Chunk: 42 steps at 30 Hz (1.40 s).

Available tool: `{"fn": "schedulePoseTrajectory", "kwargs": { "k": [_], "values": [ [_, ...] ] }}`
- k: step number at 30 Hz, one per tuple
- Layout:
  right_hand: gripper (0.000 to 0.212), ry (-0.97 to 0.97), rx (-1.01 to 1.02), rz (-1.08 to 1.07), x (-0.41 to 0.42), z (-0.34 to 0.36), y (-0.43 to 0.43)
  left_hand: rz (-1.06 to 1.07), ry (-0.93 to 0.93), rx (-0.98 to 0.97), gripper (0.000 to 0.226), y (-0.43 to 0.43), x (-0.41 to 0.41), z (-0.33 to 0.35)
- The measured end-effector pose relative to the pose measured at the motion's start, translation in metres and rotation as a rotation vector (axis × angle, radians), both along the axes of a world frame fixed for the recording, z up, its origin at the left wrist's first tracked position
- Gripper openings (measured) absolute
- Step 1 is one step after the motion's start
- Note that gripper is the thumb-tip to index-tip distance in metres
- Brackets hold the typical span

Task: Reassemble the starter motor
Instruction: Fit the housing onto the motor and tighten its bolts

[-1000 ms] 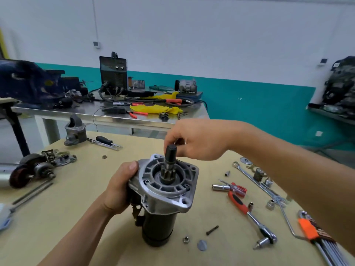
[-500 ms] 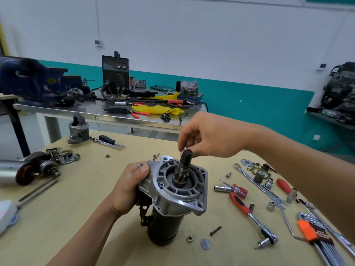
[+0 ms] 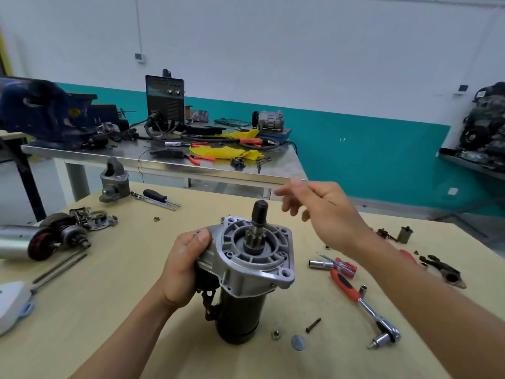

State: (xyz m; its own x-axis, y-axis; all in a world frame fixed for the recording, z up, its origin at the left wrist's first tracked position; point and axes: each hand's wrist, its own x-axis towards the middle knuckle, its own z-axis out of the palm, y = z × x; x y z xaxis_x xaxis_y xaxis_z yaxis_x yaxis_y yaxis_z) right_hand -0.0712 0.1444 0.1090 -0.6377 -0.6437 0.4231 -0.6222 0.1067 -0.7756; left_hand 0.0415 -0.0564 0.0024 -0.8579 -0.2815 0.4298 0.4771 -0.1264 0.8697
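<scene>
The starter motor (image 3: 247, 274) stands upright on the wooden table (image 3: 109, 310), black body below and silver flanged housing on top. Its pinion shaft (image 3: 258, 222) sticks up with a dark cap on the end. My left hand (image 3: 184, 266) grips the left side of the housing. To the right of the shaft and a little above it, my right hand (image 3: 323, 214) hovers with fingers spread and nothing in it. A loose bolt (image 3: 313, 324), a nut (image 3: 275, 335) and a small round disc (image 3: 297, 342) lie by the motor's base.
A red-handled ratchet (image 3: 363, 305), a socket (image 3: 319, 263) and a small screwdriver (image 3: 343, 266) lie to the right. A second dismantled starter (image 3: 38, 242), an end casting (image 3: 114, 180) and a black screwdriver (image 3: 157, 196) lie on the left. A cluttered metal bench (image 3: 164, 160) stands behind.
My right hand has let go of the shaft tip, lifted away to the right and spread its fingers. My left hand keeps its hold on the housing.
</scene>
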Motion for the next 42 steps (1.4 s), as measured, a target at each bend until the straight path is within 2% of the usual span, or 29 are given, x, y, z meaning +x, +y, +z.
{"fn": "schedulePoseTrajectory", "kwargs": {
  "k": [2, 5, 7, 9, 11, 14, 17, 22, 30, 33, 36, 38, 40, 42],
  "values": [
    [0.049, -0.132, -0.156, -0.051, 0.008, -0.028, 0.011, 0.066, 0.011, 0.04, 0.095, 0.002, 0.002, -0.003],
    [0.075, -0.303, -0.183, 0.193, 0.032, -0.074, 0.021, 0.134, 0.027, 0.051, 0.109, 0.011, 0.002, -0.004],
    [0.076, -0.305, -0.142, 0.338, 0.043, -0.092, 0.02, 0.173, 0.044, 0.041, 0.102, 0.019, 0.0, -0.006],
    [0.08, -0.232, -0.111, 0.305, 0.044, -0.097, 0.017, 0.222, 0.052, 0.021, 0.086, 0.028, -0.003, -0.01],
    [0.072, -0.161, -0.115, 0.216, 0.039, -0.091, 0.013, 0.283, 0.047, 0.014, 0.07, 0.035, -0.006, -0.014],
    [0.064, -0.124, -0.154, 0.234, 0.033, -0.091, 0.011, 0.324, 0.038, 0.001, 0.061, 0.042, -0.01, -0.017],
    [0.06, -0.16, -0.173, 0.169, 0.033, -0.098, 0.012, 0.291, 0.045, -0.008, 0.063, 0.04, -0.011, -0.017],
    [0.064, -0.282, -0.204, 0.183, 0.032, -0.1, 0.007, 0.256, 0.072, -0.038, 0.067, 0.034, -0.011, -0.021],
    [0.068, -0.31, -0.225, 0.182, 0.033, -0.103, 0.006, 0.23, 0.096, -0.072, 0.062, 0.037, -0.013, -0.015],
    [0.066, -0.303, -0.213, 0.237, 0.031, -0.102, 0.009, 0.224, 0.1, -0.098, 0.069, 0.04, -0.012, -0.014],
    [0.08, -0.298, -0.134, 0.182, 0.03, -0.103, 0.014, 0.22, 0.105, -0.137, 0.078, 0.043, -0.011, -0.012],
    [0.087, -0.303, -0.012, 0.156, 0.025, -0.1, 0.027, 0.224, 0.102, -0.159, 0.081, 0.044, -0.01, -0.01],
    [0.083, -0.264, 0.173, 0.161, 0.015, -0.092, 0.044, 0.222, 0.086, -0.181, 0.082, 0.045, -0.008, -0.009],
    [0.067, -0.167, 0.277, -0.011, -0.001, -0.082, 0.064, 0.226, 0.077, -0.192, 0.083, 0.045, -0.005, -0.01]
  ]
}}
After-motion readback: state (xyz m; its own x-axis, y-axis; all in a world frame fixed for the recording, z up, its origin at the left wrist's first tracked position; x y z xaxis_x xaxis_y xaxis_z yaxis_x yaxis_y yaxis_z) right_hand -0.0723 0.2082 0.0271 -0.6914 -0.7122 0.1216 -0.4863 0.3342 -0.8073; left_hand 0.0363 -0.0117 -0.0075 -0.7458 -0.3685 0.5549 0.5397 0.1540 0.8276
